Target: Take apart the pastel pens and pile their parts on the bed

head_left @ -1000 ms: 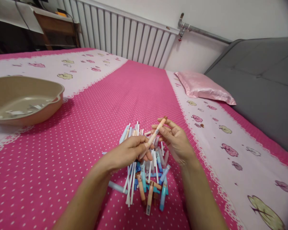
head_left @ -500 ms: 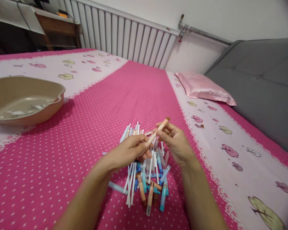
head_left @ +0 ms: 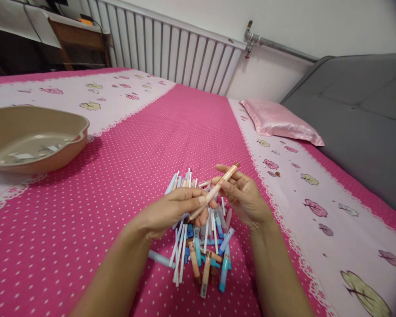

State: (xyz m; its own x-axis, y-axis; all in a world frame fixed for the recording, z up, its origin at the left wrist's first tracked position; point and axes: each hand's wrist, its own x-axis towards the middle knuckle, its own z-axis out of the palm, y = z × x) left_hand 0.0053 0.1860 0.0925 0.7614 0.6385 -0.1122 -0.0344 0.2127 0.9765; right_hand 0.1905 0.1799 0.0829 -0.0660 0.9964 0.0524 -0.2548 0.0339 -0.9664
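My left hand pinches the lower part of a peach-coloured marker pen between thumb and fingers. The upper half of the same pen is held by my right hand, with its brown end pointing up and to the right. A dark tip shows at the lower end, under my left fingers. Below both hands lies a loose pile of pen parts: white sticks, a peach pen barrel with a brown end and a blue one. My hands hide part of the pile.
A beige basin with small white and grey pieces inside stands on the bed at the left. A pink pillow lies by the grey headboard. A white radiator runs along the wall behind the pink dotted bedspread.
The marker pen has shifted slightly up and right in my hands, and more of both its ends shows. My right hand has moved a little right. The pile looks the same.
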